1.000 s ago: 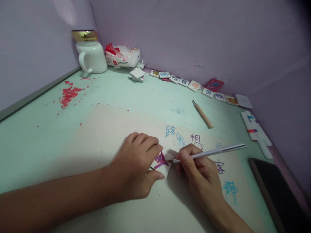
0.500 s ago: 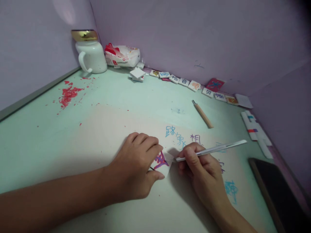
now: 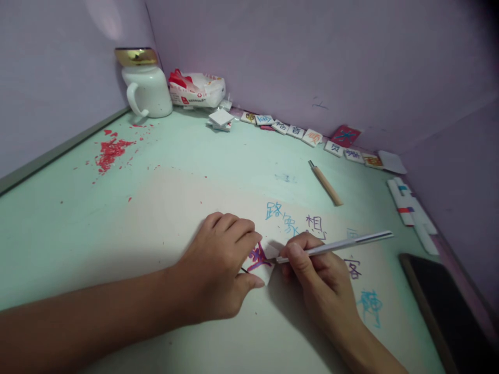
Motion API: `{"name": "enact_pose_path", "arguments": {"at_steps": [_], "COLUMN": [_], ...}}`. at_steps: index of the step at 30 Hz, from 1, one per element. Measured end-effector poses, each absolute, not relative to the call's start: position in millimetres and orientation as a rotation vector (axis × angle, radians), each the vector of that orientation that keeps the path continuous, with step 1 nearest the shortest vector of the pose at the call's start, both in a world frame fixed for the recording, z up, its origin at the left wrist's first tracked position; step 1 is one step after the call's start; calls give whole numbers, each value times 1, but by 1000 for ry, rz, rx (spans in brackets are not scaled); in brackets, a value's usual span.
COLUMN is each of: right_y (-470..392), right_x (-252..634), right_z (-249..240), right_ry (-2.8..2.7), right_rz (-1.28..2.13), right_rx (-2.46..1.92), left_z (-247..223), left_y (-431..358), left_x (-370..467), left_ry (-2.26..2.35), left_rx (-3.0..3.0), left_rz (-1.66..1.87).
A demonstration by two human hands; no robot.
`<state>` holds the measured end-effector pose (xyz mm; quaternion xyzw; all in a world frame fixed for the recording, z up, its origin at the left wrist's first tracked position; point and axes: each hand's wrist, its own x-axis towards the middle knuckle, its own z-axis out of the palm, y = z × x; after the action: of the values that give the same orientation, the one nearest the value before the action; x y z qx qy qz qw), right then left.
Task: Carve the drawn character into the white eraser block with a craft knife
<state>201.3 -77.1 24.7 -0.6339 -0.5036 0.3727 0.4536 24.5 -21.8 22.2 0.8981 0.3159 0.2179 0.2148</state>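
My left hand (image 3: 224, 267) is closed on a small white square block (image 3: 268, 275), pinning it to the paper between thumb and fingers. A purple and red character covers the block's top, partly hidden by the fingers. My right hand (image 3: 319, 275) grips a slim silver craft knife (image 3: 343, 243) like a pen. The knife's tip is at the right side of the character, touching or just above the block. Under both hands lies a pale sheet of paper (image 3: 187, 202) with characters written in blue and purple.
A wooden-handled carving tool (image 3: 325, 183) lies beyond my right hand. A black phone (image 3: 444, 306) and white markers (image 3: 411, 208) are at the right. Along the wall stand a mug (image 3: 150, 91), a tissue pack (image 3: 198, 89) and several character blocks (image 3: 295, 131). Red shavings (image 3: 111, 153) lie left.
My right hand has moved slightly left, bringing the knife's tip over to the character's edge. The knife's rear end has dipped a little. My left hand and the block stay in place.
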Motion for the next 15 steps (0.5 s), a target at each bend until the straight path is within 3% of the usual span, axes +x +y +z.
{"name": "enact_pose_path", "arguments": {"at_steps": [15], "right_y": [-76], "right_x": [204], "right_z": [24], "right_ry": [-1249], "right_rz": [910], "right_rx": [-1579], "left_z": [22], "left_y": [-22], "left_x": [25], "left_ry": [872], "left_rx": [2493], "left_rz": [618]}}
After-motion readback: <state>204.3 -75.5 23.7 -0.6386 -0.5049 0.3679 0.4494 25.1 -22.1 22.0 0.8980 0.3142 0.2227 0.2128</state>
